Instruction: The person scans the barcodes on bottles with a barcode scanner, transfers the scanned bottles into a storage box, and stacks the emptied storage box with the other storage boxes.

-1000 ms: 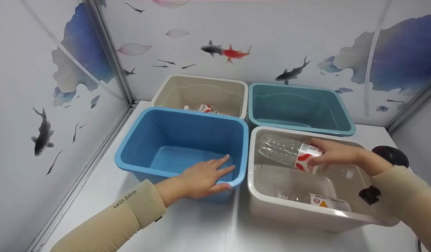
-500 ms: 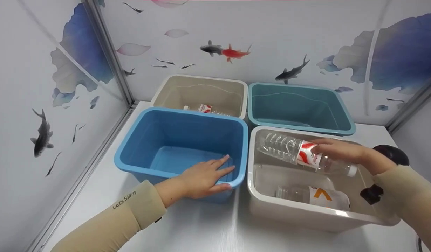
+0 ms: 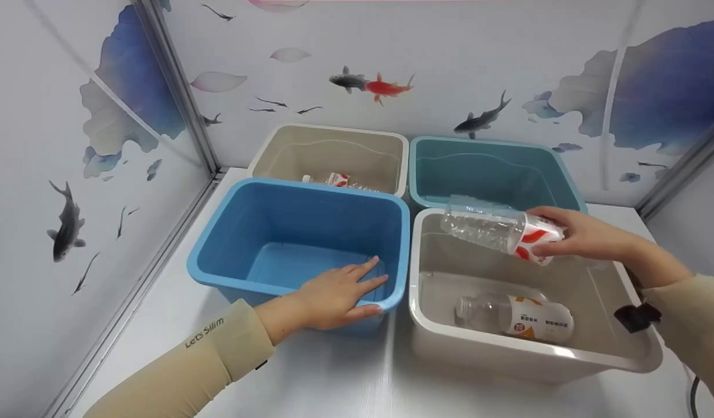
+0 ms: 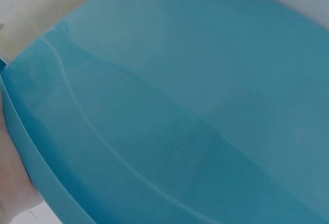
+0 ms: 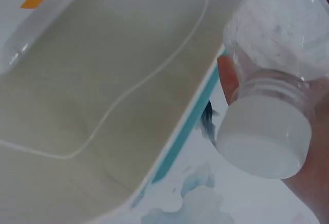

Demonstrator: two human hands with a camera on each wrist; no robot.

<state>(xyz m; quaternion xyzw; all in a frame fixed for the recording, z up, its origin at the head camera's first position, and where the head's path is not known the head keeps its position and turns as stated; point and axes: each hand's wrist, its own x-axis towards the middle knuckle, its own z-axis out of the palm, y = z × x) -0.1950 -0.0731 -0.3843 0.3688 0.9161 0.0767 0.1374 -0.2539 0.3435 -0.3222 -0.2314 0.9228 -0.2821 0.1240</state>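
Note:
My right hand (image 3: 589, 232) grips a clear plastic bottle (image 3: 484, 223) around its red-and-white label. The bottle lies sideways, level with the back rim of the near beige bin (image 3: 502, 343), its base overlapping the teal bin (image 3: 490, 162) in the head view. Its white cap (image 5: 264, 136) shows close up in the right wrist view. Lower in the beige bin lies another clear bottle (image 3: 540, 318) with a white-and-orange label. My left hand (image 3: 336, 296) rests on the front rim of the blue bin (image 3: 316, 203), fingers spread and extended over its inside.
At the back left, a second beige bin (image 3: 357, 139) holds a red-labelled bottle (image 3: 339, 179). The bins stand close together on a white table (image 3: 334, 377). Patterned panels (image 3: 438, 46) enclose the back and sides. A black cable (image 3: 693, 395) runs at the right edge.
My right hand has raised the red-labelled bottle from inside the near beige bin to its back rim, moving slightly right. The other bottle there has rolled a little. My left hand stays put.

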